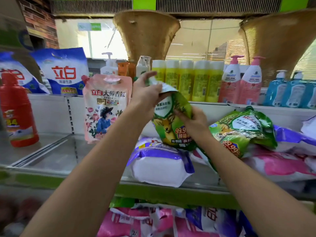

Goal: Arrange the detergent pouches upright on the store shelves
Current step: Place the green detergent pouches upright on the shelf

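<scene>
1. Left hand (147, 93) grips the top of a green detergent pouch (172, 120), fingers curled over its folded silver upper edge.
2. Right hand (193, 119) pinches the same pouch at its right side, about mid-height, thumb on the printed front.
3. The green detergent pouch is held roughly upright, leaning slightly, above the middle shelf (56, 151). Its lower end meets a purple-and-white pack (160, 163) lying flat at the shelf's front; whether it bears weight there cannot be determined.
4. A pink pouch (106, 108) with a spout stands upright on the same shelf, just left of the left forearm, apart from the held pouch.
5. A second green pouch (242, 132) lies tilted on its back to the right, resting on a heap of purple, white and pink packs (280, 161).
6. A red bottle (18, 113) stands at the shelf's left end.
7. Upper shelf, left to right: blue-and-white bags (63, 72), yellow-green bottles (186, 81), pink pump bottles (241, 82), blue pump bottles (290, 93), all upright.
8. Lower shelf holds pink and purple packs (153, 221) lying flat, partly blurred.
</scene>
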